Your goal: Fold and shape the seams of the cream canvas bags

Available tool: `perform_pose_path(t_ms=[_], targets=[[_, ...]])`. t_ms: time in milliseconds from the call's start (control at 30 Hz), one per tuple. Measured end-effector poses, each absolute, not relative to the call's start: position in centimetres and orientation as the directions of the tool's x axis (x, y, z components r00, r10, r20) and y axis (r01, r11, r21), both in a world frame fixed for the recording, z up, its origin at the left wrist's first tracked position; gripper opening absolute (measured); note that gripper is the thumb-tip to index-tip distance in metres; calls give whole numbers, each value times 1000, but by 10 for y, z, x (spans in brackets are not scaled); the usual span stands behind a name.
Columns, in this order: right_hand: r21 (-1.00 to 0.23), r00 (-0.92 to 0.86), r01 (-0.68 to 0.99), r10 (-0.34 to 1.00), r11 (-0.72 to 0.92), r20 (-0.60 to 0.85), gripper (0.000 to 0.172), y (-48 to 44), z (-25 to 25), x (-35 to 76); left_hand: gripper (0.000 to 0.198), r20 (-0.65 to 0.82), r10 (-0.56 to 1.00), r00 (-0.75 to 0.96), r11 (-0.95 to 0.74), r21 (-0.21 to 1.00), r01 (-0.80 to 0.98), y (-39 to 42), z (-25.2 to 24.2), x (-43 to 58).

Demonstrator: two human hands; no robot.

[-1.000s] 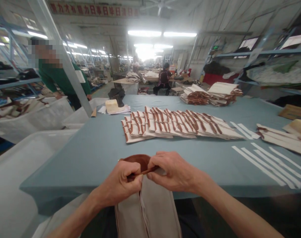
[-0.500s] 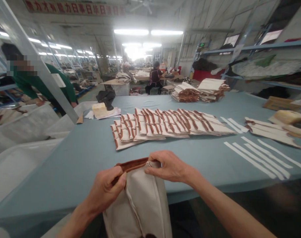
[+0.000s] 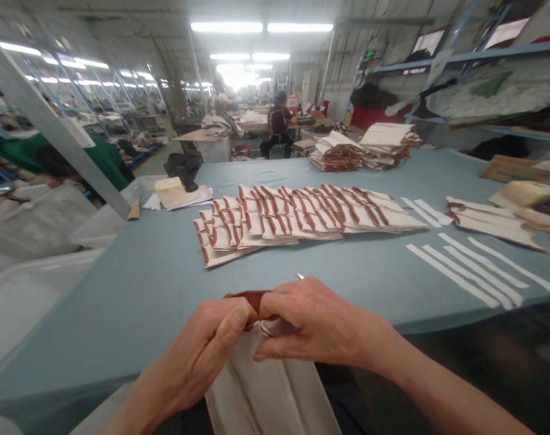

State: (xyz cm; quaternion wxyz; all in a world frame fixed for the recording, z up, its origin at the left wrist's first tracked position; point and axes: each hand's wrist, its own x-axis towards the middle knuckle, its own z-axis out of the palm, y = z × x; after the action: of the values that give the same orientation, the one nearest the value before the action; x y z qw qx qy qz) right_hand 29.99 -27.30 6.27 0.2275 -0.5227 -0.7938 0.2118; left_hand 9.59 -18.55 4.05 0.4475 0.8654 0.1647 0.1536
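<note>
A cream fabric piece (image 3: 268, 386) with lengthwise seams and a brown upper edge hangs at the table's near side. My left hand (image 3: 211, 341) is closed on its top edge, the thumb lying along the near side. Close beside it, my right hand (image 3: 322, 323) also grips the top edge, fingers curled over the brown band (image 3: 252, 296). A small pointed metal tip (image 3: 299, 277) shows just beyond the right hand; I cannot tell what it belongs to. The fabric under the fingers is hidden.
Overlapping cream-and-brown fabric pieces (image 3: 297, 217) lie in a row across the blue-green table (image 3: 134, 302). White strips (image 3: 465, 272) are at the right, taller stacks (image 3: 387, 142) at the back. A metal post (image 3: 66, 121) stands left, with a person in green (image 3: 98, 157) beyond.
My hands have come closer together along the top edge, the left moving right. The metal tip has come into sight behind the right hand. The person in green has bent lower.
</note>
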Motion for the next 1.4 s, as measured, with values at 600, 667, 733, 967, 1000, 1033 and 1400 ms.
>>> perform_pose_path(t_ms=[600, 667, 733, 967, 1000, 1033, 1400], targets=[[-780, -330, 568, 941, 263, 77, 53, -272, 45, 286, 31, 32, 421, 906, -557, 798, 231, -210, 47, 69], [-857, -367, 444, 926, 260, 90, 52, -272, 43, 285, 30, 61, 439, 896, -607, 756, 246, -215, 50, 67], [-930, -406, 291, 909, 223, 91, 48, -272, 40, 284, 28, 99, 457, 884, -640, 727, 249, -219, 54, 64], [-996, -461, 8, 884, 87, 74, 44, -275, 28, 275, 29, 109, 501, 859, -587, 772, 245, -228, 59, 55], [-997, -466, 11, 882, 81, 66, 43, -276, 28, 274, 29, 105, 503, 858, -571, 786, 238, -229, 58, 54], [-997, -472, 18, 880, 76, 59, 42, -277, 29, 273, 28, 99, 505, 857, -555, 799, 234, -229, 58, 53], [-918, -379, 282, 911, 279, 161, 11, -298, 44, 262, 19, -1, 567, 823, -428, 854, 296, -235, 52, 50]])
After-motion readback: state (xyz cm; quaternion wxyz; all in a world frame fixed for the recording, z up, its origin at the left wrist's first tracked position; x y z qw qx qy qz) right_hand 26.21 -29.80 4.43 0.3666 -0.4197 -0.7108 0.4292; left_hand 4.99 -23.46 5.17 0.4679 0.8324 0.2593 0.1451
